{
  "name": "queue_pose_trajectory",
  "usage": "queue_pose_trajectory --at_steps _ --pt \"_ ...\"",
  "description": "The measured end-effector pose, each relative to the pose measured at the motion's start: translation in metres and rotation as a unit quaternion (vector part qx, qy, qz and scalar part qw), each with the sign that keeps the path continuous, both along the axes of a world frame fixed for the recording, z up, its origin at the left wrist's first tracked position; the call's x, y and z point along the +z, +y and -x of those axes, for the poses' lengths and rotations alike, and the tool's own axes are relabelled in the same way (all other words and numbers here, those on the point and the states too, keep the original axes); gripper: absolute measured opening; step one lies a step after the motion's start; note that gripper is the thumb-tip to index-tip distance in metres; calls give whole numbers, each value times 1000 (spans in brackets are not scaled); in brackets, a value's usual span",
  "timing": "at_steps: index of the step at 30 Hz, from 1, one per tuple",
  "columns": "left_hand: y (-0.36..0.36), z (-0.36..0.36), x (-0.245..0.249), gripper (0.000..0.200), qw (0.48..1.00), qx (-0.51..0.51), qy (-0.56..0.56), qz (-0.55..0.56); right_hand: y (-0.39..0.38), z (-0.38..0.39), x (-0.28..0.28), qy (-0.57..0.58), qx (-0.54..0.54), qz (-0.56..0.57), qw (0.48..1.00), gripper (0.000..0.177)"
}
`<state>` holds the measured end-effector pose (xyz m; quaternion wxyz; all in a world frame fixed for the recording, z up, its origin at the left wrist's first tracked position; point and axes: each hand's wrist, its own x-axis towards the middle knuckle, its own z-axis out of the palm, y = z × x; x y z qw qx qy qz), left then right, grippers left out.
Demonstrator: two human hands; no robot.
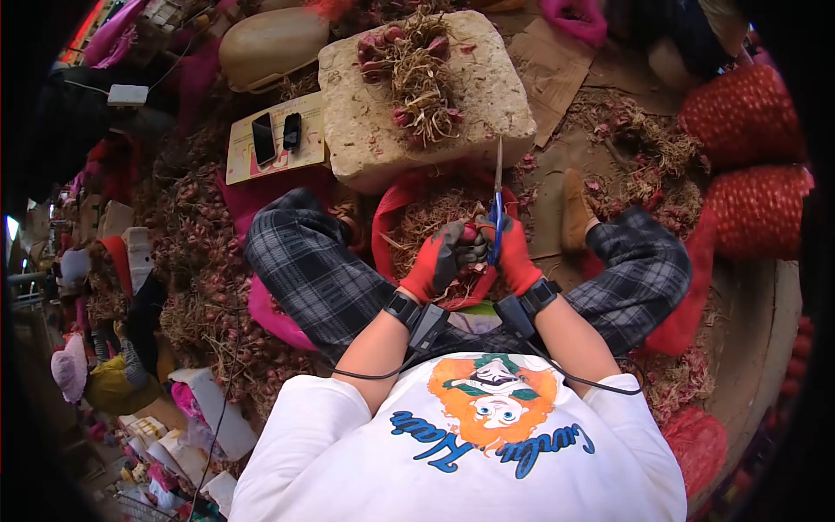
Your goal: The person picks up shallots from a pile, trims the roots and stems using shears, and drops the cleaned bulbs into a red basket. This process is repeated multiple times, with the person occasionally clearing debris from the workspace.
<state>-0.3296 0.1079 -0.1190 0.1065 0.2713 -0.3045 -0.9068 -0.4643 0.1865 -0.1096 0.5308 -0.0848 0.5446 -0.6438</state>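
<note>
My left hand (442,258), in a red glove with a dark grey palm, is closed around a small red shallot (470,234). In my right hand (515,250), also in a red glove, is a pair of scissors (497,207) with blue handles. Their long blades point away from me, toward a pale foam block (365,143). Both hands are close together over an open red mesh bag (380,217) containing dry stalks and shallot pieces. A bunch of shallots (416,78) with dry stalks lies on the block.
Heaps of shallots (196,283) cover the ground at left. A phone (263,139) and a small black device (292,131) lie on a board (245,163). Filled red mesh sacks (744,117) stand at right. Another person (122,383) is at lower left.
</note>
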Motion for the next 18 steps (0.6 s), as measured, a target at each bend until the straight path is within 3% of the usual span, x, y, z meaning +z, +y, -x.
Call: queue_pose_trajectory --at_steps 3,4,6,9,10,12,13,16,18 --pt "2 5 6 39 997 39 69 -7 4 14 -1 -69 33 -3 997 16" --pt "-1 3 4 38 999 39 30 -9 3 17 0 -98 47 -4 994 18" --pt "-10 -1 4 38 998 40 -46 -14 5 22 11 16 79 4 997 19" --pt "-15 -3 20 26 979 -47 -157 123 0 26 23 264 169 -4 950 23" --pt "-14 -4 17 27 962 -53 -136 231 0 25 24 355 201 -10 913 25" --pt "-12 -5 5 32 893 -65 -86 438 0 22 18 277 188 30 942 22" --pt "-12 -7 0 30 900 -69 -75 423 -1 20 16 236 182 50 953 20" --pt "-12 -11 -9 28 928 -61 -65 362 -2 16 20 357 178 61 915 18" --pt "-6 -11 -11 32 950 -32 -82 300 -6 7 17 341 123 47 931 21"
